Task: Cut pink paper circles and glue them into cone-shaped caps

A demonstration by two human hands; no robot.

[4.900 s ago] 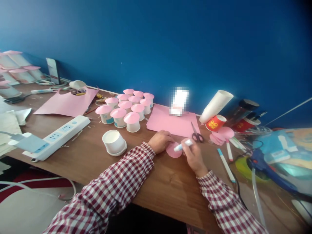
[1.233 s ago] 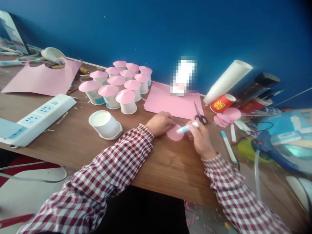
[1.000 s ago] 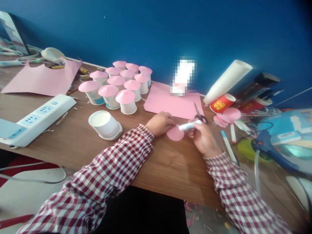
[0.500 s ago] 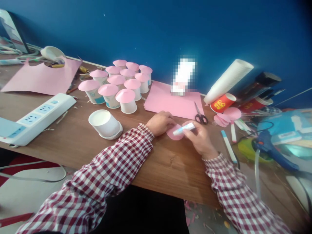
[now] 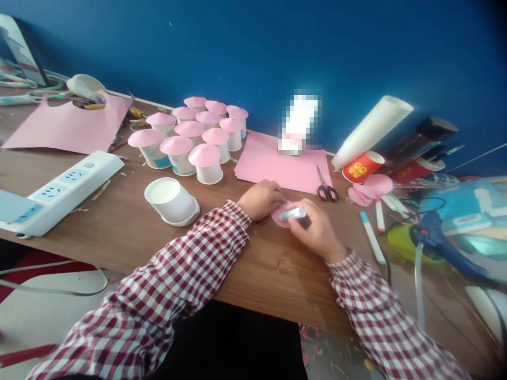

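A small pink paper disc (image 5: 279,217) lies on the wooden table between my hands. My left hand (image 5: 263,201) rests at its left edge, fingers closed on that edge. My right hand (image 5: 316,230) is closed round a white and light blue stick (image 5: 293,214), whose tip is over the disc. To the left stand white cups (image 5: 167,198), one tilted inside another's rim. Behind them are several upturned paper cups (image 5: 209,174) with pink cone tops (image 5: 204,155).
Pink sheets (image 5: 273,163) lie ahead, with black scissors (image 5: 327,191) at their right corner. A white power strip (image 5: 67,190) is at left. On the right are a red cup (image 5: 362,168), stacked cups (image 5: 372,129), a marker (image 5: 371,237) and a blue glue gun (image 5: 439,240).
My right hand has moved a little left with the stick, which now sits lower and more over the disc. My left hand has stayed in place.
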